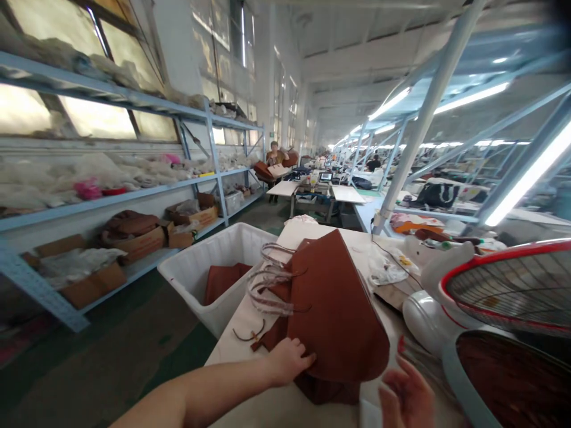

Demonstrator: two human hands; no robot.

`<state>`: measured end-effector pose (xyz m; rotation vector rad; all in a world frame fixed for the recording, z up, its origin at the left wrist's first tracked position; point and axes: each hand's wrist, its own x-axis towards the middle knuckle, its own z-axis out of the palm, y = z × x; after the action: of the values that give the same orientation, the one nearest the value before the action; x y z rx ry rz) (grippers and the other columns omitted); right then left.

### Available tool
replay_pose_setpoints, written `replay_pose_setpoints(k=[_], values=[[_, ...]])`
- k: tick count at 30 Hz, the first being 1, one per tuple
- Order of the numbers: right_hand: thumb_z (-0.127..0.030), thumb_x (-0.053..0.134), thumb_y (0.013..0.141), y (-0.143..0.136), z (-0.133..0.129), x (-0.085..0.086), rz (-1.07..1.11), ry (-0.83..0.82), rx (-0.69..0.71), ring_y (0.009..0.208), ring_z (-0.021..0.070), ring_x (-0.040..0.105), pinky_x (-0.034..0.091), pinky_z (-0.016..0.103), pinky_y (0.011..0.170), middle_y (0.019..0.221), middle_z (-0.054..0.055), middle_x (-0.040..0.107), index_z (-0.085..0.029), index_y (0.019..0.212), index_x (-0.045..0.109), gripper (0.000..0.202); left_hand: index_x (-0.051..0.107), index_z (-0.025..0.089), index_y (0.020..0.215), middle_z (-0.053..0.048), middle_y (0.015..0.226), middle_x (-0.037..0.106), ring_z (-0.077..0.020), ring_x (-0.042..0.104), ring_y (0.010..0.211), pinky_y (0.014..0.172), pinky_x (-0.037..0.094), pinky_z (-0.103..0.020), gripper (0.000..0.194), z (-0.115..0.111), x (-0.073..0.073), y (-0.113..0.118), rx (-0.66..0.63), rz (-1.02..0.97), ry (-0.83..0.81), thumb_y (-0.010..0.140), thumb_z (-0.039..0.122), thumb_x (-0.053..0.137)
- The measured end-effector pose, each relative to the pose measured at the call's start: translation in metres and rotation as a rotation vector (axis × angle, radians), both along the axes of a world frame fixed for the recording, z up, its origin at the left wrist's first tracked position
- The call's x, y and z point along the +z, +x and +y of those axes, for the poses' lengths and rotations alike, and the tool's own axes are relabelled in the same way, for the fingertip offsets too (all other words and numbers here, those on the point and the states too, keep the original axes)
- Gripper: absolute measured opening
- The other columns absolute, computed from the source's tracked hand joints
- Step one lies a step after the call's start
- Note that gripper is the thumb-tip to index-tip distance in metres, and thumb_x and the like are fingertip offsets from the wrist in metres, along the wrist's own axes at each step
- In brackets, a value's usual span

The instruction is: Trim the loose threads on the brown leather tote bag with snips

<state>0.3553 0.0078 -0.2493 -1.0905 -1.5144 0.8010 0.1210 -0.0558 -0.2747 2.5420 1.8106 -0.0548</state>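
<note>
A brown leather-look handbag (336, 309) lies on the white tabletop, with its broad smooth panel facing up. Clear plastic wraps its looped handles (270, 291), which point left. My left hand (289, 360) grips the bag's near left edge, fingers on top. Off the bag's lower right corner is my right hand (408, 392), slightly blurred, with fingers apart and nothing visible between them. A small red item (401, 343) shows just above its fingertips; whether they touch is unclear. Dark cord ends with a small brown piece (255, 337) stick out at the bag's left.
A white plastic bin (178, 274) holding brown pieces (225, 282) stands left of the table. Blue shelving (214, 154) with boxes lines the left wall. A red-rimmed fan (513, 288) crowds the right side. Farther back, a person (275, 156) carries brown bags beside white tables (283, 188).
</note>
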Motion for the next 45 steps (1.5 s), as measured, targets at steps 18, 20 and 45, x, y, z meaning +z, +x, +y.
replay_pose_setpoints(k=[18,20,45], values=[[-0.033,0.041,0.086,-0.091,0.038,-0.057,-0.916,0.239,0.524,0.077,0.0196,0.061,0.044,0.029,0.066,0.088,0.008,0.062,-0.016,0.095,0.049,0.021,0.059,0.02,0.097,-0.006,0.097,0.061,-0.0217,0.058,0.089,0.077,0.047,-0.031,0.03,0.006,-0.05,-0.031,0.652,-0.526,-0.196,0.073,0.037,0.057],[-0.028,0.042,0.086,-0.093,0.037,-0.057,-0.988,0.268,0.54,0.075,0.0192,0.06,0.042,0.029,0.065,0.085,0.007,0.061,-0.017,0.091,0.05,0.014,0.062,0.019,0.083,-0.005,0.088,0.062,-0.0204,0.059,0.084,0.076,0.046,-0.031,0.017,0.01,-0.049,-0.033,0.685,-0.52,-0.206,0.079,0.03,0.049],[-0.012,0.039,0.084,-0.136,0.021,-0.065,-1.173,0.321,0.618,0.067,0.0197,0.058,0.034,0.029,0.056,0.074,0.004,0.06,-0.02,0.077,0.051,0.016,0.059,0.021,0.087,-0.002,0.09,0.064,-0.016,0.056,0.087,0.079,0.042,-0.027,0.021,0.014,-0.034,-0.057,0.74,-0.675,-0.219,0.081,0.024,0.039]])
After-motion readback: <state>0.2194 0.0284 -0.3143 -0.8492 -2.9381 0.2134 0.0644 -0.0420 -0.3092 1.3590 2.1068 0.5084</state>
